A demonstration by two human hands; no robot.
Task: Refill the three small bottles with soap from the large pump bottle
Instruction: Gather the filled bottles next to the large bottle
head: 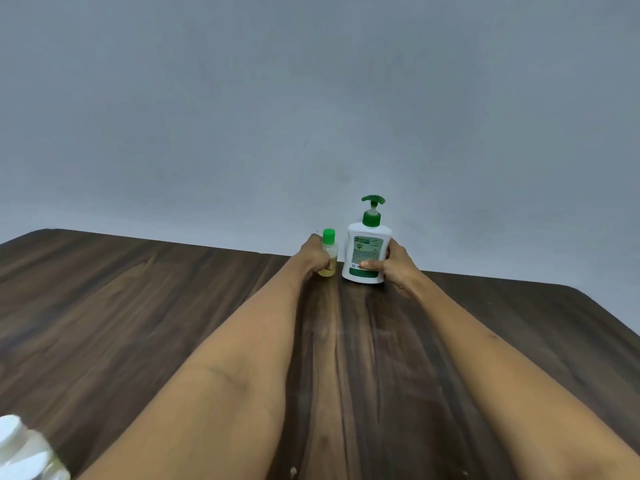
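Dark wooden table (138,306), far edge: left hand (313,255) grip around small bottle (328,252), right hand (394,263) around pump bottle (367,251).

Table: a dark wood-grain table (138,306) filled the lower view, its far corners rounded.
Wall: a plain grey wall (311,98) rose behind its far edge.

Wood-grain table (138,323), glossy plastic pump bottle (367,251)

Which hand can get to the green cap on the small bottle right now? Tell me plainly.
Probably neither without letting go. The left hand grips the small bottle below its green cap, and the right hand holds the pump bottle. The cap itself is uncovered, so a freed right hand likely could.
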